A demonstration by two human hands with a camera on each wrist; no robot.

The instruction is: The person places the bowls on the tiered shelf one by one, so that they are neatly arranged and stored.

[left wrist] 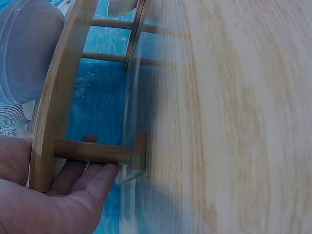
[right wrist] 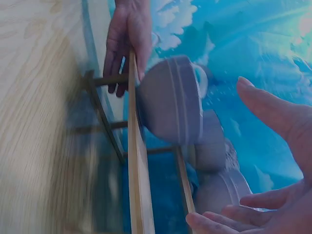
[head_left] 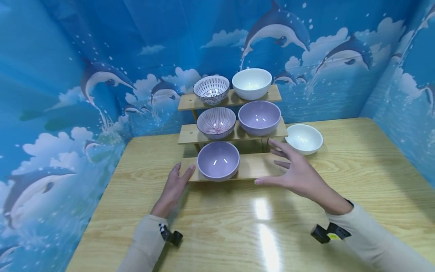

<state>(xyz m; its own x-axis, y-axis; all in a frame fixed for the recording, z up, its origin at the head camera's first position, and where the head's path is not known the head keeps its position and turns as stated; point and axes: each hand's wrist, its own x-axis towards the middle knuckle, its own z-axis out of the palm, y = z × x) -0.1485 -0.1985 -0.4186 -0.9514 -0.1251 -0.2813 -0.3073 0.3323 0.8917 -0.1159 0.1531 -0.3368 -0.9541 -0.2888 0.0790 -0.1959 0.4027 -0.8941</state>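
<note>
A three-tier wooden shelf (head_left: 256, 166) stands on the table with bowls on its steps. My left hand (head_left: 172, 187) grips the left end of the lowest step, thumb on top and fingers beneath, near a round wooden leg (left wrist: 97, 152). Beside that thumb sits a purple bowl (head_left: 218, 161). My right hand (head_left: 300, 175) is spread, holding nothing, by the right end of the same step. On the middle step are a pink-striped bowl (head_left: 216, 121) and another purple bowl (head_left: 259, 118). The top step bears a dark-patterned bowl (head_left: 211, 90) and a white bowl (head_left: 252, 84).
Just right of the shelf, a second white bowl (head_left: 304, 139) stands on the wooden table (head_left: 217, 226), past my right fingers. A blue dolphin-print sheet (head_left: 204, 37) hangs behind and along both sides.
</note>
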